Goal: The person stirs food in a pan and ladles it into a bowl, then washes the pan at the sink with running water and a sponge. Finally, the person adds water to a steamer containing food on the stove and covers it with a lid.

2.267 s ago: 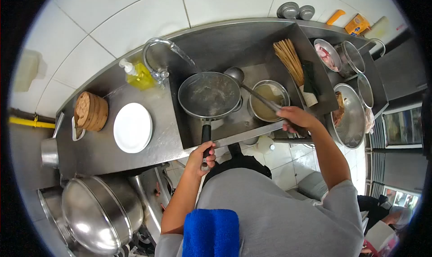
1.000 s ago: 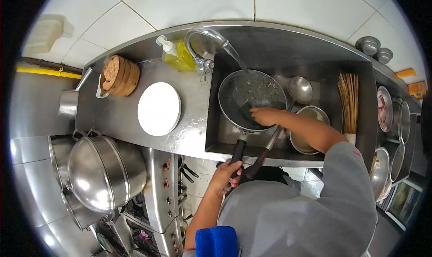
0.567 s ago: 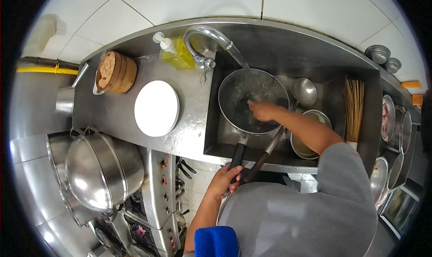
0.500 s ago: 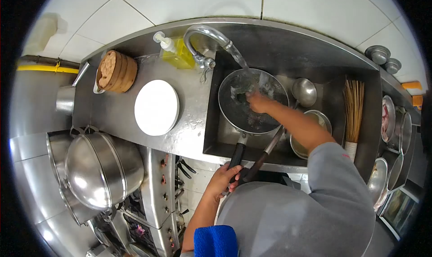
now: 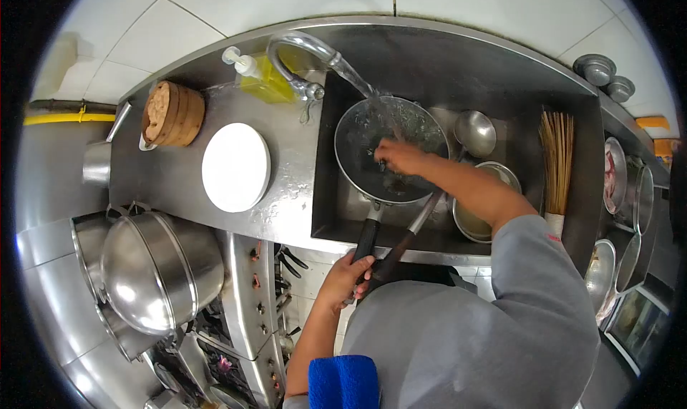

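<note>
Pan (image 5: 361,137) sat in the sink (image 5: 429,65), water from the tap (image 5: 304,40) falling into it. Your right hand (image 5: 398,156) was inside, fingers curled; could not tell whether they gripped anything. Your left hand (image 5: 346,280) was closed round the pan's handle (image 5: 368,239); any hold on the adjacent ladle (image 5: 475,133) unclear. Progress, judged: cleaning mid-way; pan wetted, water not emptied out. Pot (image 5: 469,234) to the right held murky liquid, so seemed undone.
</note>
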Demonstrator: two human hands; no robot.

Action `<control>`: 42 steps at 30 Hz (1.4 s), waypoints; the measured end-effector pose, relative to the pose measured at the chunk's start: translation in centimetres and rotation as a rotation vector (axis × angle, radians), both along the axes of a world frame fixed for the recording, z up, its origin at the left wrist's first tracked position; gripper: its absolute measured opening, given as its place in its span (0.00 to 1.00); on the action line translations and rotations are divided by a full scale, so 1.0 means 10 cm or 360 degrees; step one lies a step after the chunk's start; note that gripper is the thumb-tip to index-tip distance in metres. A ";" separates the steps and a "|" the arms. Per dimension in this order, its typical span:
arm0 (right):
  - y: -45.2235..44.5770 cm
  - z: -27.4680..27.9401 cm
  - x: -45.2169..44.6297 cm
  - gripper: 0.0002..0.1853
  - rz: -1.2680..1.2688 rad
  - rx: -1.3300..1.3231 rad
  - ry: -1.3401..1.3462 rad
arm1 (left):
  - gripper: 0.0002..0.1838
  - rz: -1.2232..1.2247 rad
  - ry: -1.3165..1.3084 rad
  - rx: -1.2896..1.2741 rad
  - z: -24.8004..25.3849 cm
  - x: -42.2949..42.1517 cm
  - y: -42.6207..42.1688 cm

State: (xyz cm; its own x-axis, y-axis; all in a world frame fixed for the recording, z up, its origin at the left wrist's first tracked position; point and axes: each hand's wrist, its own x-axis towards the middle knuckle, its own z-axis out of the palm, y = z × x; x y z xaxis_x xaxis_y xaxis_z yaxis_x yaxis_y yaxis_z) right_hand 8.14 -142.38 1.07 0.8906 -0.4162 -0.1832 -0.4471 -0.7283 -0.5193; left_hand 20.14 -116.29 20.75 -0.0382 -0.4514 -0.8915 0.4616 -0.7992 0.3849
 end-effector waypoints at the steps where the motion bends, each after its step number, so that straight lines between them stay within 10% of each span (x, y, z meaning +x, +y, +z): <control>1: 0.15 0.09 -0.07 0.15 0.0177 0.0227 -0.0146 | 0.11 0.0000 0.0008 0.0006 0.00 -0.01 -0.01; 6: -0.12 -0.10 -0.54 0.11 0.0514 0.0610 0.0154 | 0.11 -0.0038 -0.0040 -0.0051 -0.01 -0.07 0.04; 9: -0.15 -0.11 -0.58 0.10 -0.0665 0.1015 0.0574 | 0.11 -0.0060 -0.0061 -0.0076 -0.05 -0.12 0.04; 11: 0.23 -0.14 -0.41 0.10 0.0107 0.0250 -0.0105 | 0.12 -0.0080 -0.0069 -0.0088 -0.02 -0.13 0.04; 16: 0.55 0.25 -0.02 0.12 -0.0002 0.0821 -0.0350 | 0.12 -0.0166 -0.0213 -0.0081 0.04 -0.17 0.04; 23: -0.22 -0.02 -0.36 0.18 0.0222 -0.0110 0.1112 | 0.12 -0.0255 -0.0300 -0.0154 -0.05 -0.24 0.06; 27: 0.34 0.28 -0.06 0.15 0.0365 0.0420 0.0901 | 0.14 -0.0397 -0.0419 -0.0194 -0.01 -0.28 0.05; 33: 0.56 0.20 -0.03 0.13 -0.0476 0.1789 -0.0539 | 0.17 -0.0552 -0.0804 -0.0166 -0.04 -0.39 0.15; 37: -0.03 -0.06 -0.41 0.14 0.0653 0.0476 0.0822 | 0.13 -0.0311 -0.0611 -0.0202 0.01 -0.48 0.18; 39: -0.32 -0.36 -0.52 0.10 -0.0013 -0.0378 0.0722 | 0.12 -0.0367 -0.0554 -0.0172 0.03 -0.45 0.16; 42: -0.88 -0.49 -0.05 0.14 -0.0473 -0.0229 0.0133 | 0.15 -0.0328 -0.0382 -0.0125 0.04 -0.39 0.13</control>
State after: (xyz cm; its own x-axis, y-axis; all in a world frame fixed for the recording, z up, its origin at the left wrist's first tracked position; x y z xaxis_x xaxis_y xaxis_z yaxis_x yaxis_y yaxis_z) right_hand 7.64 -151.21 -3.81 0.7109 -0.6822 -0.1711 -0.6875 -0.6228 -0.3735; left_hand 16.22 -115.03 21.13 0.0713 -0.5237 -0.8489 0.1817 -0.8301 0.5273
